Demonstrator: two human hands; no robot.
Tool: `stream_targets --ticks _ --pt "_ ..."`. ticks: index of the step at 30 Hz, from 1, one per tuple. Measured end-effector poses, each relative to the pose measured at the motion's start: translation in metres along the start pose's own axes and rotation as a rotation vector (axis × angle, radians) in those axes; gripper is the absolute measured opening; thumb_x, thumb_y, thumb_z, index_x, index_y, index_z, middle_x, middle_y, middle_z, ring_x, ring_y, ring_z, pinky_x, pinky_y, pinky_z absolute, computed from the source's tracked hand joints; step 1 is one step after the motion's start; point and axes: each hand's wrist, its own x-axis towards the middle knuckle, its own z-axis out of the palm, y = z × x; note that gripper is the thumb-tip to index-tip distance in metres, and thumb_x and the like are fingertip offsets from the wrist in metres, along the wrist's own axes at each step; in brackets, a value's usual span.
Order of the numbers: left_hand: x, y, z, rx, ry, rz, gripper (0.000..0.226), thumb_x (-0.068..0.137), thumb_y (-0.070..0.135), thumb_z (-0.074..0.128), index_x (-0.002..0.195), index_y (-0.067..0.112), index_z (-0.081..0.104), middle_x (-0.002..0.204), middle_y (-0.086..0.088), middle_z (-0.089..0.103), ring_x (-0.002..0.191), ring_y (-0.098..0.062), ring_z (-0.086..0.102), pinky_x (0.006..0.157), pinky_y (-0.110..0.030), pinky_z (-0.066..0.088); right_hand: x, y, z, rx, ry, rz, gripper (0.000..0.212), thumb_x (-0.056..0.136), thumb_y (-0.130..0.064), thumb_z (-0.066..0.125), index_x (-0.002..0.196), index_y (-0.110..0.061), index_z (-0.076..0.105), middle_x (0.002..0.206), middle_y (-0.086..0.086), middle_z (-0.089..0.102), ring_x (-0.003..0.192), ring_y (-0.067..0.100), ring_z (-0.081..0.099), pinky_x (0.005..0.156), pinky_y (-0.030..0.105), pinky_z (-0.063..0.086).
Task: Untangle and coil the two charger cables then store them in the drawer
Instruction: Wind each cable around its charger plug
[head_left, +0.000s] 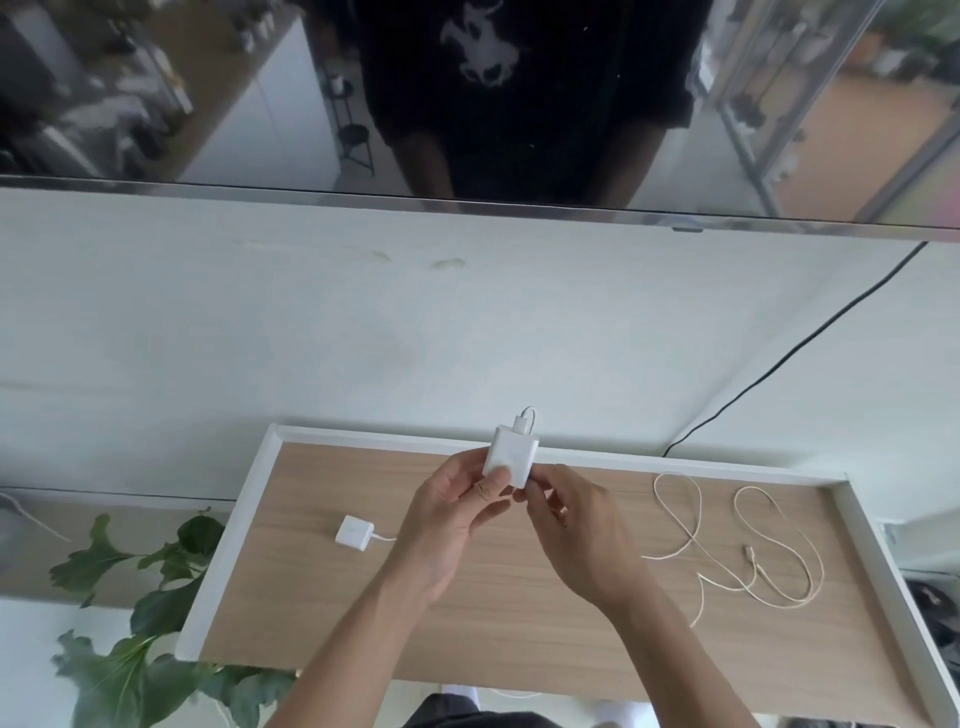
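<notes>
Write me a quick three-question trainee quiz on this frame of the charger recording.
1. True or false: both hands hold the raised white charger brick.
2. Where does the second charger brick lie? A) on the wooden surface, left of the hands B) on the plant
3. Fill in: the loose cable lies to the ___ of the right hand.

Key: 1 true, left hand included; 2 A; 3 right.

The held charger block (510, 456) and the second charger block (354, 531), at 9 o'clock from it, are smooth white plastic with a slight sheen. The loose cables (737, 551) at 3 o'clock look cream and matt. The tabletop (363, 613) is matt light wood grain with a smooth white rim (228, 540); the screen (156, 93) at 12 o'clock is glossy and mirror-like.
</notes>
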Motion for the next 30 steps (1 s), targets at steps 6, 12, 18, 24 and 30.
stream_targets --ticks 6,12,18,24,30 --pt "-0.002 0.008 -0.009 0.019 0.004 0.014 0.037 0.101 0.025 0.078 0.135 0.012 0.071 0.128 -0.015 0.08 0.126 -0.037 0.074 0.116 -0.046 0.055 0.001 -0.009 -0.003 -0.006 -0.093 0.028 0.01 0.106 -0.02 0.065 0.105 -0.025 0.073 0.095 -0.014 0.077 0.069 0.016 0.064 0.063 0.019 0.048" --pt "-0.002 0.016 -0.013 0.006 0.021 0.068 0.032 0.102 0.02 0.077 0.134 0.014 0.073 0.13 -0.012 0.079 0.126 -0.031 0.075 0.104 -0.035 0.061 0.003 -0.016 -0.02 -0.064 -0.155 0.042 0.012 0.104 -0.03 0.071 0.113 -0.034 0.077 0.092 -0.017 0.078 0.055 0.011 0.051 0.058 0.016 0.043" --pt "-0.004 0.014 -0.014 0.212 0.063 0.159 0.032 0.104 0.023 0.077 0.136 0.027 0.073 0.131 0.0 0.078 0.126 -0.028 0.074 0.108 -0.046 0.061 0.004 -0.048 -0.06 -0.094 -0.206 0.093 0.008 0.104 -0.035 0.072 0.099 -0.04 0.076 0.09 -0.025 0.079 0.058 0.02 0.048 0.056 0.016 0.041" --pt "-0.009 0.024 -0.008 0.49 -0.126 0.205 0.039 0.106 0.032 0.074 0.144 0.038 0.069 0.136 0.002 0.063 0.123 -0.019 0.072 0.111 -0.049 0.058 0.005 -0.079 -0.082 -0.116 -0.177 0.029 0.011 0.104 -0.034 0.073 0.105 -0.044 0.073 0.095 -0.028 0.079 0.063 0.028 0.05 0.06 0.032 0.048" --pt "-0.018 0.036 0.004 0.655 -0.299 0.235 0.044 0.115 0.022 0.059 0.158 0.031 0.057 0.131 0.003 0.057 0.128 -0.014 0.066 0.11 -0.026 0.052 0.01 -0.082 -0.098 -0.105 -0.155 0.057 0.009 0.104 -0.039 0.073 0.103 -0.048 0.073 0.094 -0.023 0.081 0.064 0.028 0.047 0.061 0.04 0.046"
